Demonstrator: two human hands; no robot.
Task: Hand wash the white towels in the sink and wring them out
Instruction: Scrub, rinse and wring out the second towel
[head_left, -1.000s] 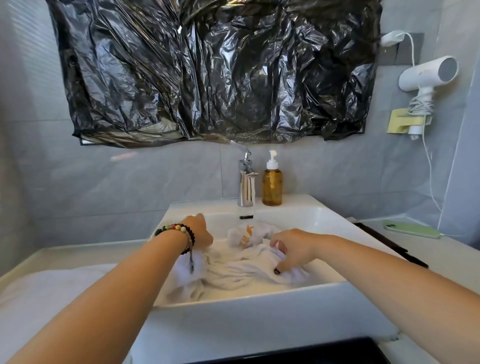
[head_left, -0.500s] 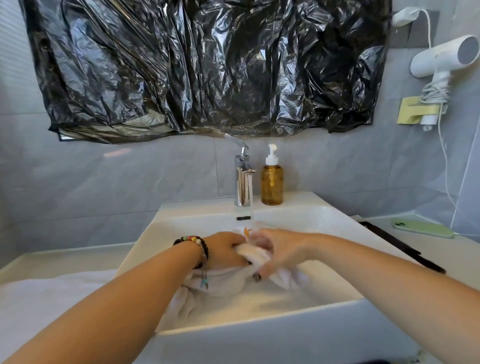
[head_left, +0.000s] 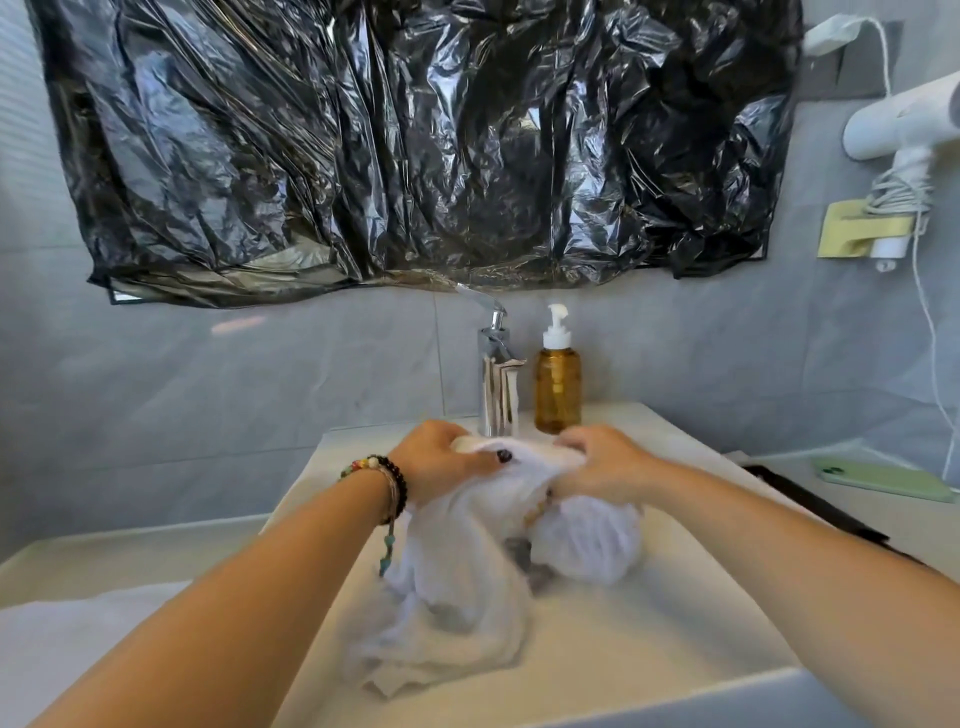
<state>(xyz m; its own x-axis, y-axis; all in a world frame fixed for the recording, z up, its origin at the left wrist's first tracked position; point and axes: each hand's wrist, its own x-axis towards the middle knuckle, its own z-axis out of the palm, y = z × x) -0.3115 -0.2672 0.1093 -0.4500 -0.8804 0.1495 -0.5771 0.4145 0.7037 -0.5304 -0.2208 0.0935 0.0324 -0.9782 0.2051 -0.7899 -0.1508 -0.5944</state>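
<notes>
Both hands clutch the white towel (head_left: 467, 582) over the sink (head_left: 675, 639): left hand (head_left: 436, 467) and right hand (head_left: 602, 467) bunch its top edge near the sink's back rim, cloth hanging below them into the basin. No writing is readable.

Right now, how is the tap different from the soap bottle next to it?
The tap is shiny silver metal; the soap bottle is see-through amber with a white pump. The tap's lever tilts up to the left; the bottle's pump stands straight up. Both stand side by side at the back of the sink.
</notes>
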